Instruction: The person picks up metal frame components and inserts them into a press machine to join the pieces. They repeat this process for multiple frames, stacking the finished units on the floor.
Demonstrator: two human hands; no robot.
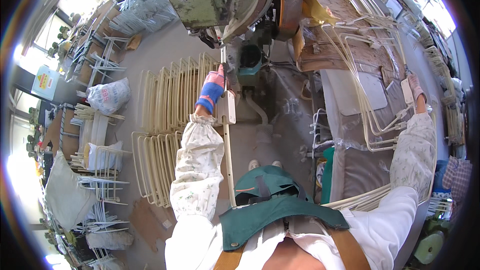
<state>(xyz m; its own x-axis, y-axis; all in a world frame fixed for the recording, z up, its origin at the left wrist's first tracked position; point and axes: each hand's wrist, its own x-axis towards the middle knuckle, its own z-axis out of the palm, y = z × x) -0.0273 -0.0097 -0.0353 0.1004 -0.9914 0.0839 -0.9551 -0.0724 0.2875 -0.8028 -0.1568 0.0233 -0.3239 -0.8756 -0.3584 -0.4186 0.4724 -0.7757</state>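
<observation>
My left hand [212, 89], in a blue and pink glove, is closed around a long cream metal tube [227, 155]. A white bracket plate [230, 110] sits on that tube beside the wrist. The tube's far end reaches under the head of a worn green machine [196, 6]. Far out to the right, my right hand [416, 89], in a pink glove, is closed at a white plate [406, 92] on a bent cream tube frame [366, 112]. That frame lies over a covered bench, and part of the right hand's grip is hidden.
Rows of bent cream tube frames [172, 87] stand on the floor at left. A brown cardboard sheet [345, 45] and a white board [355, 92] lie on the right bench. A stuffed white sack [110, 96] sits among racks at far left. A large flywheel [290, 5] flanks the machine.
</observation>
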